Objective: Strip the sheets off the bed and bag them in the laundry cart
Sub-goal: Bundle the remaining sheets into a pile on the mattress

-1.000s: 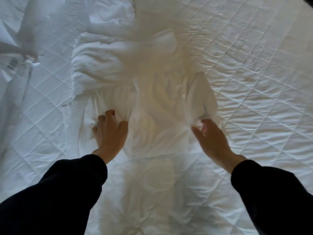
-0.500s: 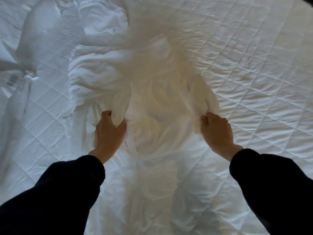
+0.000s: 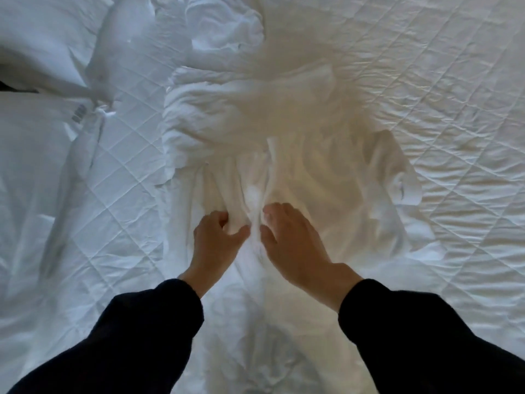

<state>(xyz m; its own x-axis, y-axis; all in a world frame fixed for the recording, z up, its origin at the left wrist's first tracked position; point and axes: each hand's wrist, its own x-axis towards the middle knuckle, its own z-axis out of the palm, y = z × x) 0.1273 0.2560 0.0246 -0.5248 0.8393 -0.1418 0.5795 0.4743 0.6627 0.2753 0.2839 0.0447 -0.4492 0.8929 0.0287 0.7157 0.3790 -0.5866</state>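
**Head view.** A white sheet point(image 3: 250, 132) is seen bunched into a crumpled heap at the centre of the frame, with a trailing length running down between the arms toward the lower edge. Around it the quilted mattress pad point(image 3: 426, 81) is laid bare across the right half and in patches at the left. From this the sheet is judged to be already pulled loose from most of the bed.

The left hand point(image 3: 217, 243) is placed just below centre. Its fingers are curled into a fold of the sheet and its thumb is closed against the same fold. The right hand point(image 3: 295, 245) is set just beside it, the two nearly touching. A narrow ridge of cloth is caught between its thumb and its lightly bent fingers, though blur leaves the firmness of this hold uncertain. Both forearms are covered by dark sleeves point(image 3: 127, 342) entering from the lower corners.

At the upper left two pillows point(image 3: 42, 44) are seen, the nearer one bearing a printed tag point(image 3: 79, 114). More loose white linen point(image 3: 224, 24) is heaped at top centre.

No laundry cart or bag is shown. The task is judged to be about midway. The sheet is being gathered on the bed, while lifting the bundle, carrying it off and bagging it are left to be done.
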